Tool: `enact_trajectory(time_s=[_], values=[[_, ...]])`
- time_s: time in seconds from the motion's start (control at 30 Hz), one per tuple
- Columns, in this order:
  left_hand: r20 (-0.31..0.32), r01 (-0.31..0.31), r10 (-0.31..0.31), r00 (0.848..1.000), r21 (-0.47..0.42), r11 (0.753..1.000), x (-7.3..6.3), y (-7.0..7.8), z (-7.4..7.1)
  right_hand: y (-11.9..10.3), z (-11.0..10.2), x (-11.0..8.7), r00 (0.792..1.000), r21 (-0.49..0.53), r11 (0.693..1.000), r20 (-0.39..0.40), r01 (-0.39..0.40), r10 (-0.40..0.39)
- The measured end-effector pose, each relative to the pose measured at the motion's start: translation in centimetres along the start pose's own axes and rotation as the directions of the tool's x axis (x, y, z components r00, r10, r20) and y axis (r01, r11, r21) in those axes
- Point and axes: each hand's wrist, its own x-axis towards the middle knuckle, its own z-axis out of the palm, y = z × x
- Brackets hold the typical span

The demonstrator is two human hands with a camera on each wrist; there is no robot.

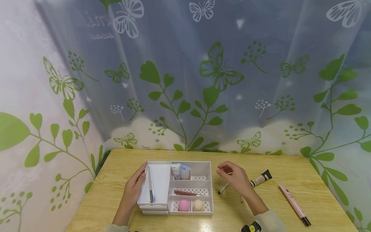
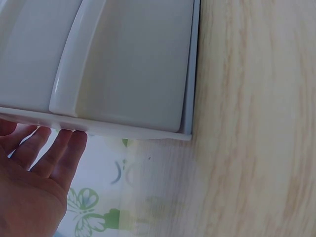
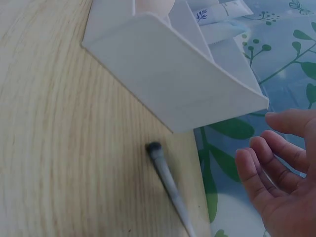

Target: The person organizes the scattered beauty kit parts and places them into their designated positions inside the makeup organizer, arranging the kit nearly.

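Observation:
A white desktop organizer (image 1: 189, 183) stands on the table. My left hand (image 1: 134, 187) rests against its left side; in the left wrist view the fingers (image 2: 64, 153) touch the outer wall beside the drawer fronts (image 2: 133, 64). A makeup brush (image 1: 150, 187) lies on the organizer's left top. In its compartments are two small tubes (image 1: 175, 171), a dark red slim item (image 1: 186, 193), a pink sponge (image 1: 184, 205) and a cream sponge (image 1: 198, 205). My right hand (image 1: 236, 178) hovers right of the organizer, fingers loosely bent, holding nothing. Below it lies another makeup brush (image 3: 170, 185).
A beige tube with a black cap (image 1: 261, 178) lies partly behind the right forearm. Further right is a pink tube with a black end (image 1: 295, 205). A curtain printed with leaves and butterflies (image 1: 179, 96) hangs behind the wooden table (image 1: 98, 199).

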Motion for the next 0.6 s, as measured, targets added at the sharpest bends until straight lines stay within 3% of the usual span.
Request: enact_trajectory(time_s=[0.4,0.6], values=[[-0.012,-0.007,0.007,1.0,0.01,1.0,-0.1,0.1,0.0,2.4,0.2,-0.4,0.995,-0.055,0.993,-0.011,-0.102,0.101],[0.005,0.021,-0.021,1.0,-0.006,1.0,0.0,0.0,-0.1,3.5,0.8,-0.4,0.989,-0.095,0.984,-0.001,-0.148,0.148]])
